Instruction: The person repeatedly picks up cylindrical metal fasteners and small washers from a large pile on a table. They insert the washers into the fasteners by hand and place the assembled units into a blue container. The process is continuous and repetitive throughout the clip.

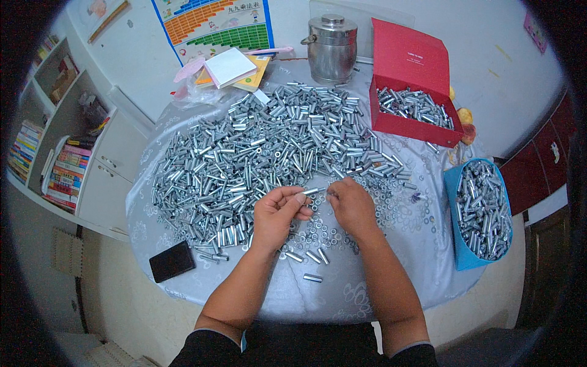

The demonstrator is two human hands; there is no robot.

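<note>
Both hands [315,208] raised, fingertips pinching — metal sleeve [310,191].

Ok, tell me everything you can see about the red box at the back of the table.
The red box is a shallow rectangular tray, cardboard by its look, with its hinged lid standing open and leaning back. It sits at the table's far right, beside a steel lidded pot. Inside lies a loose heap of short shiny metal tubes. Neither hand touches it; a few stray tubes lie against its front wall.
</note>
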